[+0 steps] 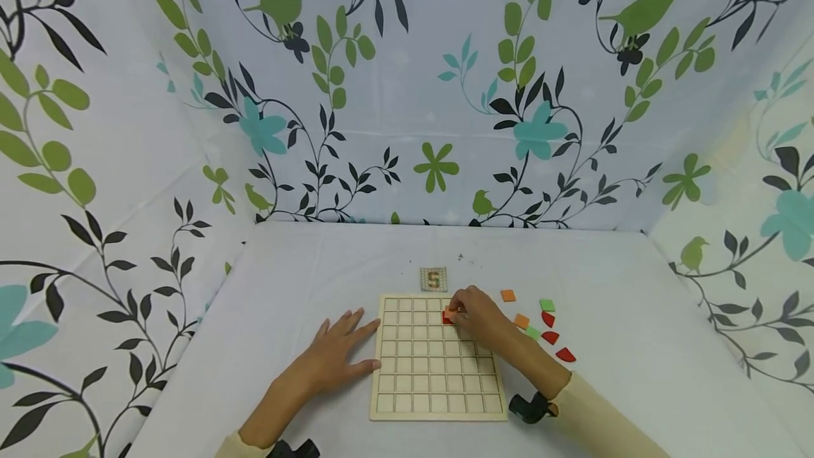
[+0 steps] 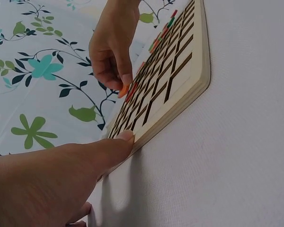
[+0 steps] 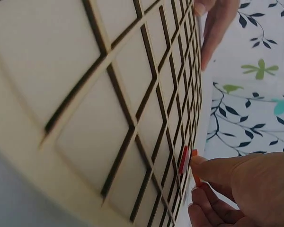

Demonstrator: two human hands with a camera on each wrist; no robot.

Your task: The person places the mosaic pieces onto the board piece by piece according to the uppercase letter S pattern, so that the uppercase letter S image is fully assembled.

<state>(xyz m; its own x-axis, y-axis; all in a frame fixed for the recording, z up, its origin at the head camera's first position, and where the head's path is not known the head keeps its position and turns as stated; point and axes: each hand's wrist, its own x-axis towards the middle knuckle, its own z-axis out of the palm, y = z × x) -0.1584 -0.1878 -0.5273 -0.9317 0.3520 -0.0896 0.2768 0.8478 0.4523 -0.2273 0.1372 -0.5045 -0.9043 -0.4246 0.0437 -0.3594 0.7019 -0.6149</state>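
A pale wooden grid board [image 1: 439, 416] lies on the table. My left hand [image 1: 338, 353] rests spread at its left side, fingers straight, with the thumb touching the board's edge. Over the upper part of the grid, my right hand [image 1: 481, 318] pinches a small orange tile [image 2: 123, 91] between thumb and fingers. Right by that tile, a red piece [image 3: 183, 161] sits in the grid. The right fingers partly hide both pieces in the head view.
Right of the board lie loose orange tiles [image 1: 508, 295], green tiles [image 1: 547, 305] and red quarter-round pieces [image 1: 565, 355]. A small square pattern card [image 1: 434, 279] lies beyond the board's far edge. Patterned cloth [image 1: 394, 90] hangs behind and at the sides.
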